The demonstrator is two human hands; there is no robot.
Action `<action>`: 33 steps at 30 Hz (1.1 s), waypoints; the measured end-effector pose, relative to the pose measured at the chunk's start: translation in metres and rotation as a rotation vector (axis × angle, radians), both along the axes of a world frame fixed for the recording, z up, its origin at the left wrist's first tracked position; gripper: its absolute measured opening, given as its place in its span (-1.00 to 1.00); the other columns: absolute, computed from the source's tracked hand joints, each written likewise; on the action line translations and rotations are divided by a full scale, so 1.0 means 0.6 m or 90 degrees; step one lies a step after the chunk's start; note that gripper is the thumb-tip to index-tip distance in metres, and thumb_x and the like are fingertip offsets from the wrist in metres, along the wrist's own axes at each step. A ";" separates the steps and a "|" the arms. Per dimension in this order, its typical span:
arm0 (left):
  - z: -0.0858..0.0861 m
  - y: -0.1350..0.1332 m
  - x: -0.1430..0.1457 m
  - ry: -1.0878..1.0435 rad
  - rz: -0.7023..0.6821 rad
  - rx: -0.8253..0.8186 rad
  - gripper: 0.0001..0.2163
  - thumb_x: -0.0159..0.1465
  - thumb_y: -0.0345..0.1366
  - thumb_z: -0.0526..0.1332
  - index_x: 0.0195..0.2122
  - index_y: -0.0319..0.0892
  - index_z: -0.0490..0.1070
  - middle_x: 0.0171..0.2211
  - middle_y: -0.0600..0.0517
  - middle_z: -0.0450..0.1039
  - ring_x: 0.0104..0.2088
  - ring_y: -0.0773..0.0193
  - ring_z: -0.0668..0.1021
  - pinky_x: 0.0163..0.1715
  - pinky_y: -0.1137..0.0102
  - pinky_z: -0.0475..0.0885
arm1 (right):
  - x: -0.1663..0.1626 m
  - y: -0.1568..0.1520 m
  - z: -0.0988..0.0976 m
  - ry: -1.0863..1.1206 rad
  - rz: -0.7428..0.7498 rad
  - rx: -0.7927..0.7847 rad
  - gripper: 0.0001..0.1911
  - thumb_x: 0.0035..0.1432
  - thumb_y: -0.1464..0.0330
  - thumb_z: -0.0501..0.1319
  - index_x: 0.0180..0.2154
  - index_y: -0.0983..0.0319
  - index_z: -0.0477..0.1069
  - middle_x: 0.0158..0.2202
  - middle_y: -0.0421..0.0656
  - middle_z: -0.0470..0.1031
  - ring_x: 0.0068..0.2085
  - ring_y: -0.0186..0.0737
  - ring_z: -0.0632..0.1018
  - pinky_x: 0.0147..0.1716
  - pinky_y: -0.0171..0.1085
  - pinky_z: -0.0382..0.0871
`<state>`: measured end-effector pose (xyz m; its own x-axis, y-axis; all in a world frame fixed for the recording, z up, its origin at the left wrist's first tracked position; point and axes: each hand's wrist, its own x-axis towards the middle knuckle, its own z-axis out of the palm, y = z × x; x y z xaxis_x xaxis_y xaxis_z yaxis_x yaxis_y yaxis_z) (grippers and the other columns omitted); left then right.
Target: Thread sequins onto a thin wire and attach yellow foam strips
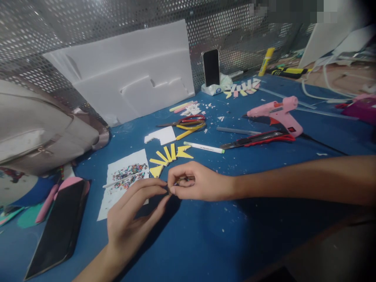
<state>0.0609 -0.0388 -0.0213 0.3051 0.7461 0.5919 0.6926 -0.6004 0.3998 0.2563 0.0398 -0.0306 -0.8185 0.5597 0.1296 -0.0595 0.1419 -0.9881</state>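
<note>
My left hand (133,213) and my right hand (198,182) meet above the blue table, fingertips pinched on one small dark bit that is mostly hidden and too small to name. Just behind them lie several cut yellow pieces (167,155) in a fan. To the left, a white paper sheet (113,203) carries a heap of colourful sequins or beads (129,175), with a thin white stick (125,177) across it. A white marker (204,147) with a green tip lies beyond my right hand.
A pink glue gun (276,113), a red utility knife (261,139) and scissors (190,122) lie farther back. At left are a black phone (58,227) and a pale bag (41,125). Another phone (211,68) stands upright near white foam board (126,70).
</note>
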 end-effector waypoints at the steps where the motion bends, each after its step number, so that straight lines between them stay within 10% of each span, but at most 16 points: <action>1: -0.001 0.001 0.000 -0.007 -0.001 -0.003 -0.78 0.18 -0.52 0.31 -0.18 -0.13 0.43 -0.22 0.02 0.50 -0.21 0.25 0.56 -0.16 0.33 0.46 | 0.000 0.000 -0.002 0.000 -0.001 0.001 -0.95 0.10 0.49 0.14 -0.37 0.26 0.36 -0.59 -0.37 0.04 -0.55 -0.46 0.06 -0.52 -0.37 -0.02; 33: 0.012 0.001 0.012 0.004 -0.025 -0.022 -0.81 0.19 -0.60 0.29 -0.26 -0.17 0.49 -0.25 0.01 0.44 -0.22 0.32 0.51 -0.18 0.44 0.42 | -0.002 -0.002 -0.010 -0.042 -0.009 0.030 -0.99 0.11 0.42 0.15 -0.36 0.24 0.33 -0.60 -0.37 0.00 -0.54 -0.46 0.04 -0.53 -0.38 -0.04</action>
